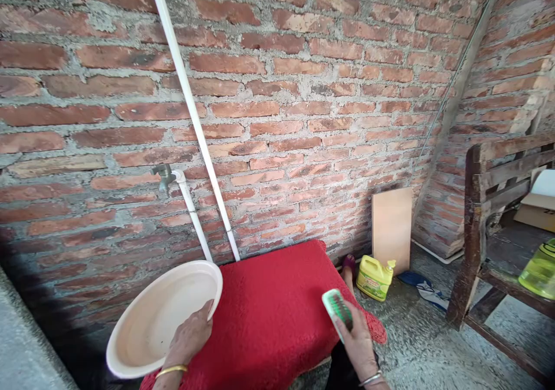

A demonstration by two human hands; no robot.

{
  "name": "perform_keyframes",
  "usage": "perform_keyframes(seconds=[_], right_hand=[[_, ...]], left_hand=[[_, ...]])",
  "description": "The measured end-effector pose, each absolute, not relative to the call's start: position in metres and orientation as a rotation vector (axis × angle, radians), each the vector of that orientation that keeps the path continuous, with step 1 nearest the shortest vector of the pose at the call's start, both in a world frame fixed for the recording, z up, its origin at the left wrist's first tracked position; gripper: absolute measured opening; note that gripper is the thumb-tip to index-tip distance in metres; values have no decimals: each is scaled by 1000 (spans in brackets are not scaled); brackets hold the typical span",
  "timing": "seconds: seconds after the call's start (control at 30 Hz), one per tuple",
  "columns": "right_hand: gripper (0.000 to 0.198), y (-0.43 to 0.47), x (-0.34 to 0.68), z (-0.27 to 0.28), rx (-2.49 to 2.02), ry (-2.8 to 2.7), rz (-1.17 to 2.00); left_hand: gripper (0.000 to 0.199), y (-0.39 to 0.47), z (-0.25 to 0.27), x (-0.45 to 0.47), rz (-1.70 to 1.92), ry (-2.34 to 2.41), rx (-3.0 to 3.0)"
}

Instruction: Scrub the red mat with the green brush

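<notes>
A pale plastic basin (pixel 162 315) is tilted over the left end of a red cloth (pixel 273 315), which covers a low table or bench. My left hand (pixel 191 335) grips the basin's right-hand rim, fingers curled over its edge and inside wall. In my right hand (pixel 358 335) is a scrub brush (pixel 335 306) with green bristles and a pale back, held above the cloth's right side, bristles facing up and toward the right. The fingers are closed around the brush's lower end. Part of the basin's base is hidden.
A tap (pixel 165 176) and white pipes (pixel 195 112) run along the brick wall (pixel 303 89). On the floor at right stand a yellow jug (pixel 373 278), a leaning board (pixel 391 228) and slippers (pixel 427 290). A wooden bench (pixel 474 228) occupies the far right.
</notes>
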State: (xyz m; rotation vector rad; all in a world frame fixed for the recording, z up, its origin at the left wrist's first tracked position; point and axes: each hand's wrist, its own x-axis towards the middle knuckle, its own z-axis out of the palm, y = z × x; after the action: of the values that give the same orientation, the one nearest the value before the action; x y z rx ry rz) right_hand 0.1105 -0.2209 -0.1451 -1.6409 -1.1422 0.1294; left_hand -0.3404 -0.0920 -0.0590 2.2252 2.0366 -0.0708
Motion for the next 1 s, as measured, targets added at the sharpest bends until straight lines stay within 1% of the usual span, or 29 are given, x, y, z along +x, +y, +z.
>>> perform_keyframes(seconds=[0.07,0.1,0.17,0.23,0.33,0.43,0.53,0.63,0.7,0.83,0.87,1.0], right_hand=[[41,-214,74,-133,-1616,-1412,208],[39,-212,58,-129,-1618,-1530,234],[42,-207,36,-125,-1651,-1702,259],[46,-202,31,-124,-1721,-1760,253],[45,-194,57,-126,-1833,-1705,170],[44,-191,111,-131,-1955,-1551,19],[56,-196,161,-138,-2073,-1319,-100],[71,-201,173,-142,-2050,-1185,-185],[69,-202,152,-140,-1924,-1251,-174],[45,-205,60,-137,-1678,-1581,42],[42,-206,34,-136,-1637,-1680,114],[52,-212,-44,-139,-1563,-2007,295]], left_hand=[[58,-92,-59,-340,-66,2042,2219],[58,-92,-58,-340,-59,2044,2213],[58,-93,-56,-339,-50,2038,2205],[58,-95,-52,-337,-47,2034,2204],[58,-98,-47,-334,-67,2040,2198],[58,-99,-45,-332,-73,2031,2178],[58,-99,-45,-330,-45,2029,2185],[58,-101,-44,-329,-46,2041,2184],[58,-102,-42,-328,-56,2053,2167],[57,-103,-38,-327,-72,2066,2147],[57,-103,-37,-327,-74,2061,2151],[56,-106,-32,-325,-85,2052,2155]])
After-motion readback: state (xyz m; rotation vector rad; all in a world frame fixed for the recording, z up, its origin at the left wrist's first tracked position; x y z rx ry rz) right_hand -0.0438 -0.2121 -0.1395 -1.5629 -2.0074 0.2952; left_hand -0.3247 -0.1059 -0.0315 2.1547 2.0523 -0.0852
